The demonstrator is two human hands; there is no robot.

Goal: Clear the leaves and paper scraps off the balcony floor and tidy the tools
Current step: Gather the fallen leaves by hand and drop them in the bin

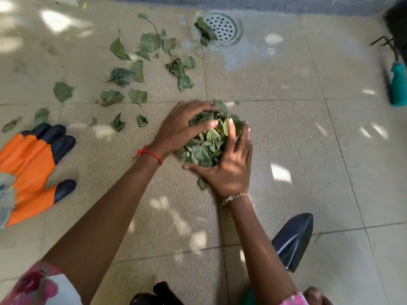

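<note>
- Gathering in progress: both hands are on a pile of leaves [207, 146] near the middle of the tiled floor [308, 150].
- Left hand [182, 128]: cupped over the far-left side of the pile, fingers curved round the top of it, thumb tip resting on the leaves. A red thread [149, 154] is tied at the wrist.
- Right hand [229, 164]: fingers spread and nearly straight, pressed flat against the near-right side of the pile, thumb lying along the floor at its near edge. A thin bracelet [234, 198] sits on the wrist.
- One small leaf [201, 183] lies on the floor just beside the heel of the right hand, apart from the pile.
- Scattered leaves [136, 69] lie loose on the tiles, spread beyond and to the left of the pile.
- A further clump of leaves [204, 31] lies against the left rim of the round floor drain [222, 25], partly over its edge.
- Orange glove [28, 164] with dark fingertips lies flat on the floor at the left edge of view, well apart from the pile.
- Dark trowel blade [293, 241] lies on the floor to the right of the right forearm; its handle is hidden behind the arm.
- Teal-handled tool [398, 84] lies at the far right edge; its working end is too blurred to identify.
</note>
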